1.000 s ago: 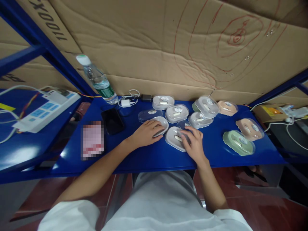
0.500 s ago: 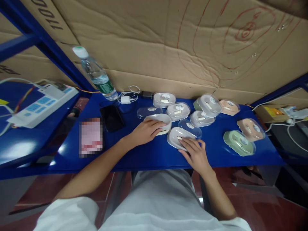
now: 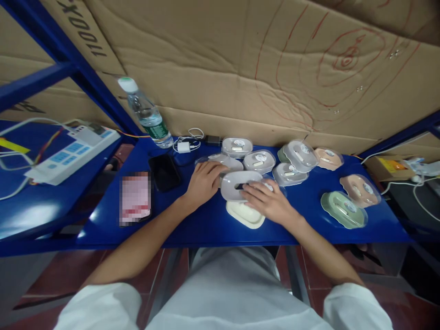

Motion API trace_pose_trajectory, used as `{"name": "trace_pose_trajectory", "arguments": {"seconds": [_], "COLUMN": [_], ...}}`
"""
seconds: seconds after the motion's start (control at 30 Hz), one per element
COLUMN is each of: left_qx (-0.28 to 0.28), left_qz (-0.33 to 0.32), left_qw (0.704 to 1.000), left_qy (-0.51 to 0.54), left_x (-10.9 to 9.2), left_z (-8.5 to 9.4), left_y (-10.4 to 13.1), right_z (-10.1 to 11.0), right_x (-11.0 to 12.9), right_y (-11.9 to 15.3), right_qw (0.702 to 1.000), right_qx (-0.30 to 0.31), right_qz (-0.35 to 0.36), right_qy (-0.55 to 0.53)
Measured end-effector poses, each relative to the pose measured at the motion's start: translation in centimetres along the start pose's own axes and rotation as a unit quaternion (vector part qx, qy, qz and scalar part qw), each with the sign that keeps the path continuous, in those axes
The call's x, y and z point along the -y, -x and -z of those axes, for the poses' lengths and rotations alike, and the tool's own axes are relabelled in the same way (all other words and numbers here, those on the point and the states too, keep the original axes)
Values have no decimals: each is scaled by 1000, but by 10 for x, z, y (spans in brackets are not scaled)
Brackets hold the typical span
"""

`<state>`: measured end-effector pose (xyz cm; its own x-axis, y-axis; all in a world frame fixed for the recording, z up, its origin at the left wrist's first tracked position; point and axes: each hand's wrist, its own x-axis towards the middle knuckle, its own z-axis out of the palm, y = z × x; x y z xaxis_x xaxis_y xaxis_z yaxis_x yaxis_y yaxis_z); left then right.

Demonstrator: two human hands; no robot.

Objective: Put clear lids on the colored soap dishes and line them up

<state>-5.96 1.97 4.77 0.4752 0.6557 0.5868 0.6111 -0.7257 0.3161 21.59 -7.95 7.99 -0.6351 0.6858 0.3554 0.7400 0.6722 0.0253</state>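
My left hand (image 3: 205, 184) curls its fingers over the near side of a pale grey oval soap dish (image 3: 227, 162), at the left of the cluster; its thumb side is partly hidden. My right hand (image 3: 271, 200) grips the right end of a light grey oval soap tray (image 3: 228, 189) with a slot in its middle, tilted so that the slot shows dark. Just below that tray, a cream oval base (image 3: 248, 216) lies on the blue table. Behind my right hand, a clear cover (image 3: 282, 189) is mostly hidden.
Lidded grey soap dishes (image 3: 259, 161) stand behind my hands, with green (image 3: 343, 209) and peach ones (image 3: 360, 190) at right. A phone (image 3: 164, 172), a blurred pink item (image 3: 135, 198), a water bottle (image 3: 151, 120) and a white charger (image 3: 183, 146) are left. Cardboard (image 3: 192, 68) stands behind.
The slotted tray in my right hand has moved left and up, and the cream base now shows beneath it. My left hand has shifted left and back with its dish. The view has shifted slightly.
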Motion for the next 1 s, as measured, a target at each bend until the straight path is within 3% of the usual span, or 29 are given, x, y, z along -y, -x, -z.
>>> {"name": "trace_pose_trajectory", "arguments": {"seconds": [0.07,0.17,0.23,0.3,0.4,0.53,0.67,0.8,0.9,1.0], "left_qx": [-23,-63,-54,-18,68,150,154,144,152,162], "left_qz": [9,19,-16,-85,-187,-224,-217,-208,-200,-191], "left_qw": [1000,998,998,996,980,963,964,968,968,968], "left_qy": [6,17,15,5,-12,-14,-6,0,-2,-2], "left_x": [3,6,5,0,-13,-26,-22,-16,-14,-14], "left_z": [1,5,8,8,2,-10,-15,-13,-13,-13], "left_y": [-2,-3,-3,-1,3,9,10,8,7,7], "right_z": [0,-4,-9,-16,-27,-27,-11,7,14,11], "right_x": [-26,-57,-69,-74,-78,-85,-102,-115,-103,-80], "right_y": [-18,-33,-33,-26,-14,-8,-18,-33,-36,-27], "right_qw": [1000,987,975,973,974,974,982,980,981,988], "right_qx": [-2,-67,-95,-76,-5,42,37,-21,-30,21], "right_qz": [-24,-143,-202,-219,-225,-221,-183,-195,-192,-132], "right_qy": [-1,17,20,6,-18,-25,-40,-10,1,-84]}}
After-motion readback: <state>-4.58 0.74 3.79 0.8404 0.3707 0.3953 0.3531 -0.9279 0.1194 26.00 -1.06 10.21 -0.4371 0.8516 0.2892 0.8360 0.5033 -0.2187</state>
